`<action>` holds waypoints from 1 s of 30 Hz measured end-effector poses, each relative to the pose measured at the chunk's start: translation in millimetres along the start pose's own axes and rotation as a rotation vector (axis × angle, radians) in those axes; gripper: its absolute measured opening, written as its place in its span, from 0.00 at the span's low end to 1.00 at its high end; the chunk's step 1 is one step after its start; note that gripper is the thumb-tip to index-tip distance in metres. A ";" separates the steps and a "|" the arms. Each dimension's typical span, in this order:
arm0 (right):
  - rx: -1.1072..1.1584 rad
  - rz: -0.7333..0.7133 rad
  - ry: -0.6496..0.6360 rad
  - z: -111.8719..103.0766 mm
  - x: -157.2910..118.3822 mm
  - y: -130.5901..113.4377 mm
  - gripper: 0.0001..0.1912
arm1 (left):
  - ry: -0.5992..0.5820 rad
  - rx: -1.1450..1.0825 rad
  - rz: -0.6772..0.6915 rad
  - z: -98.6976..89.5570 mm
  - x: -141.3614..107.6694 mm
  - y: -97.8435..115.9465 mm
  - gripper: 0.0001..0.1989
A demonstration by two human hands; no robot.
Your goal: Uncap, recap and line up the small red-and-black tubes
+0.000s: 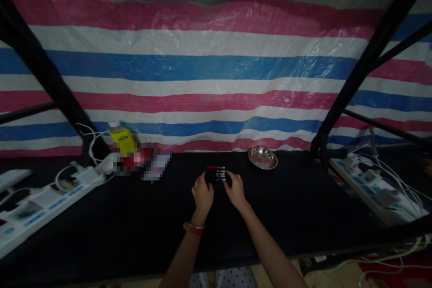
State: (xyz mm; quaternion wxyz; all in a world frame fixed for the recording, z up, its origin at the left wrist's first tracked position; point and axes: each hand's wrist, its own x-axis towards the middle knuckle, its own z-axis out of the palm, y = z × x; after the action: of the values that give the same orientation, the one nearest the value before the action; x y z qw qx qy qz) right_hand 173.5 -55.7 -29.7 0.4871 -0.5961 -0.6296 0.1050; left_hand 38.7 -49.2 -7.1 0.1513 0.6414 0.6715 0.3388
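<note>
A row of several slim pens (218,175) lies side by side on the black tabletop (151,220), pointing left to right. The farthest, a red pen (213,168), has a dark tip end; the others look mostly black with pale bits at their right ends. My left hand (203,192) is closed at the left ends of the row, with thumb and forefinger around it. At the opposite ends, my right hand (236,189) pinches in with curved fingers. The exact contact of the fingertips is too small and dark to make out.
A round metal dish (263,158) stands at the back right. Toward the back left are a yellow bottle (123,140) and blurred-out items. White power strips (50,209) with cables lie along both sides, near black frame posts (354,63). A striped sheet (216,67) hangs behind.
</note>
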 end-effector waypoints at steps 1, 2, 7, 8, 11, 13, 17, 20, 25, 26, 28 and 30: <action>0.000 0.003 0.001 -0.3 0.1 -0.3 0.22 | -0.001 -0.001 0.000 0.0 0.0 -0.3 0.22; -0.001 0.005 0.001 -0.7 0.2 -0.8 0.22 | -0.003 -0.002 0.001 0.1 -0.1 -0.5 0.22; -0.022 0.007 -0.016 -1.9 0.9 -2.4 0.19 | 0.006 -0.007 0.013 0.3 0.1 -0.4 0.22; -0.032 0.010 -0.021 -1.9 0.9 -2.4 0.19 | 0.010 -0.008 0.011 0.5 0.2 -0.3 0.22; -0.054 0.021 -0.022 -1.1 1.0 -1.8 0.18 | 0.035 0.000 -0.008 1.1 0.6 -0.7 0.22; -0.056 0.030 -0.001 -0.4 1.0 -1.3 0.16 | 0.056 0.014 -0.026 1.4 0.7 -1.2 0.21; -0.061 0.057 0.057 0.4 0.8 -0.4 0.09 | 0.076 0.037 -0.039 0.6 0.3 -0.9 0.20; -0.068 0.054 0.061 0.2 0.6 -0.5 0.06 | 0.079 0.031 -0.061 -1.3 0.1 0.9 0.20; -0.079 0.061 0.036 -1.4 0.5 -2.7 0.06 | 0.070 0.011 -0.092 -4.5 0.4 3.6 0.19; -0.081 0.063 0.035 -1.8 0.4 -3.2 0.06 | 0.065 0.009 -0.094 -5.1 0.4 4.1 0.19; -0.083 0.064 0.036 -2.3 0.4 -4.2 0.07 | 0.050 0.002 -0.094 -6.5 -0.1 5.0 0.19; -0.086 0.061 0.029 -2.7 0.5 -4.8 0.08 | 0.036 0.000 -0.091 -8.6 -1.0 6.0 0.18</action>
State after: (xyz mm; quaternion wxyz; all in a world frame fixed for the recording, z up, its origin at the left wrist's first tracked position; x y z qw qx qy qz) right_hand 172.5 -57.8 -24.7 0.4669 -0.6367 -0.6080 0.0840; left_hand 38.0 -52.8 2.7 0.1545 0.6041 0.7024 0.3432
